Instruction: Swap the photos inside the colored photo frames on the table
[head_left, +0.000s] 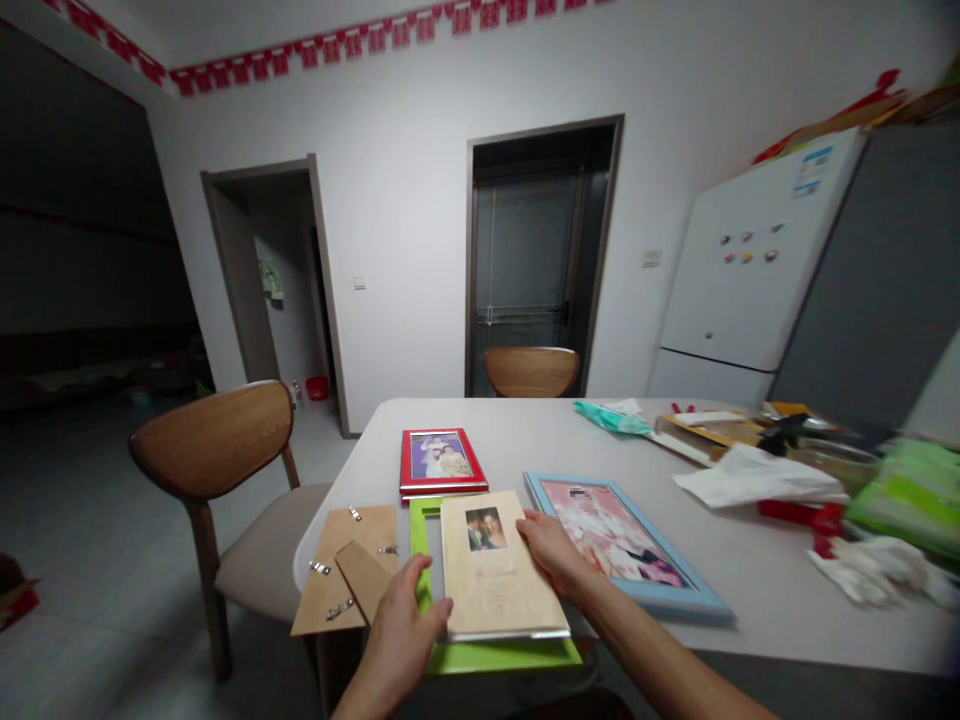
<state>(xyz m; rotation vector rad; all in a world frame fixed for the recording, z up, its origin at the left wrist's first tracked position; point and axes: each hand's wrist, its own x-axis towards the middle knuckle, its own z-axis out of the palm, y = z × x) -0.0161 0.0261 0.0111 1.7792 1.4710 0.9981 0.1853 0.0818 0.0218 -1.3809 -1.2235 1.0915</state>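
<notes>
A cream photo sheet point(499, 595) with a small picture of two people printed near its top lies over a lime-green picture frame point(510, 657). Its lower edge looks shiny. My right hand point(555, 555) grips the sheet's right edge, fingertips on top and thumb hidden. At the frame's left side, my left hand point(405, 615) has thumb and forefinger apart, the thumb beside the sheet's left edge. Left of that hand is a brown backing board point(315, 605) with metal clips and a cardboard stand flap point(364, 580). A light-blue framed photo point(637, 545) lies right of my right hand.
Red picture frames point(442, 462) lie stacked behind the green one. White paper point(757, 475), a teal packet point(611, 418), a green bag point(911, 495) and crumpled tissue point(881, 570) clutter the table's right side. Wooden chairs stand at the left point(217, 440) and far side point(532, 372).
</notes>
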